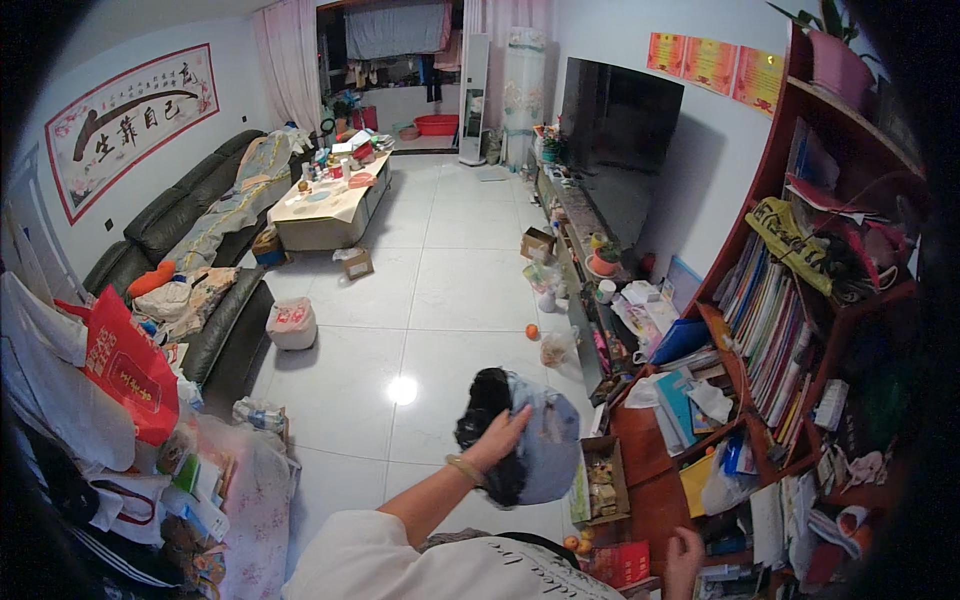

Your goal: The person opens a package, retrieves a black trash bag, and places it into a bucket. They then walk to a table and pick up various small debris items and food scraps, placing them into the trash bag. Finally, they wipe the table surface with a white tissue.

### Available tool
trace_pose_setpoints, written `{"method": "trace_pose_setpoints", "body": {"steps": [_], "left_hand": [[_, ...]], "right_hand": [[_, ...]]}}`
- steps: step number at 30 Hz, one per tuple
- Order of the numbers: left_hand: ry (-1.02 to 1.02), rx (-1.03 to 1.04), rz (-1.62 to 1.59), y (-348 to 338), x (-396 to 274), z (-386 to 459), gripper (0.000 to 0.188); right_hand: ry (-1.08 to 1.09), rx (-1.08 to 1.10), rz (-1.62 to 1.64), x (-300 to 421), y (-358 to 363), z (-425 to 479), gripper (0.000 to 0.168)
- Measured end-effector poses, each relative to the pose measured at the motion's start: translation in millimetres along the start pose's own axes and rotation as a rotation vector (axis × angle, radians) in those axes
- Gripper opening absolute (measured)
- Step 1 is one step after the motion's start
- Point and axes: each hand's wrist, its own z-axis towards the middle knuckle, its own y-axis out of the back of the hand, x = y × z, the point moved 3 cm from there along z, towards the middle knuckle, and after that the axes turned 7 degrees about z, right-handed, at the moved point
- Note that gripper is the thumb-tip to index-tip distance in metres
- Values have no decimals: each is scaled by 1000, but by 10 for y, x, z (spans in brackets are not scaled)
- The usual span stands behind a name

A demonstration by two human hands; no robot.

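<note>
My left hand (499,439), with a pale bangle at its wrist, grips a light-blue, see-through bin (551,442) from above. The bin appears to be a wastebasket and is tilted on its side above the floor. A black plastic bag (487,401) lines it and bunches out at the rim, on the left. What is inside cannot be seen. Low at the right, my right hand (682,559) is beside the reddish-brown wooden cabinet (649,480); its fingers look partly curled and its lower part is cut off by the frame.
A cardboard box of small packets (604,480) stands beside the cabinet, with oranges (577,541) below. Bookshelves (776,315) rise at right. An orange (532,331) and plastic bags (559,349) lie on the tiled floor. Ahead left are a white lidded bucket (292,322), a sofa (225,322) and a coffee table (322,229).
</note>
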Motion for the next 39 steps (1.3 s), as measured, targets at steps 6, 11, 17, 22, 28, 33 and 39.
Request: {"method": "trace_pose_setpoints", "body": {"steps": [6, 11, 17, 22, 28, 33, 39], "left_hand": [[-90, 66, -184, -60, 260, -219, 52], [250, 311, -422, 99, 907, -507, 60], [371, 705, -833, -127, 456, -1256, 51], [426, 817, -753, -443, 493, -1651, 52], [524, 1011, -647, -439, 531, -1571, 50], [591, 1200, -639, -481, 555, -1357, 50], [625, 1422, -531, -419, 574, -956, 50]], "right_hand": [[-157, 188, 388, 1026, -1143, -599, 20], [9, 321, 345, 1978, -1404, -1056, 19], [-318, 146, 325, 2085, -1215, -2059, 18], [-510, -73, 420, 2007, -1070, -2829, 18], [-494, -376, 182, 2316, -1407, -2661, 39], [-617, -569, -47, 2477, -1630, -2498, 47], [-557, -823, -362, 2802, -2060, -1991, 49]]}}
